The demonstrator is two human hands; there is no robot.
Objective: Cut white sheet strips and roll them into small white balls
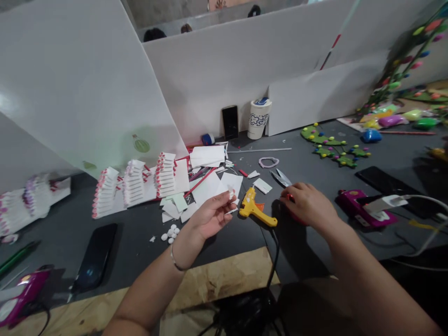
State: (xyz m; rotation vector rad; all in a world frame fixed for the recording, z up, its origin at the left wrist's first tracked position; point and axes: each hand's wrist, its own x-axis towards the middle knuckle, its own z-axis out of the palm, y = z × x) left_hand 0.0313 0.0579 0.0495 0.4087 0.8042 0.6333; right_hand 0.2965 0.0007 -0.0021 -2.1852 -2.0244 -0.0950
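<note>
My left hand is raised over the table, its thumb and forefinger pinching a small white piece whose kind I cannot make out. My right hand is wrapped round the red handles of a tool with two pointed silver jaws, scissors or pliers, lying on the table. Between the hands lies a yellow hot glue gun, its cord running over the front edge. White paper pieces are scattered behind my left hand. Several small white discs sit in a pile to its left.
Rows of white folded pieces with red tips stand at left, near a black phone. A paper cup and another phone stand against the white partition. A purple power strip lies at right.
</note>
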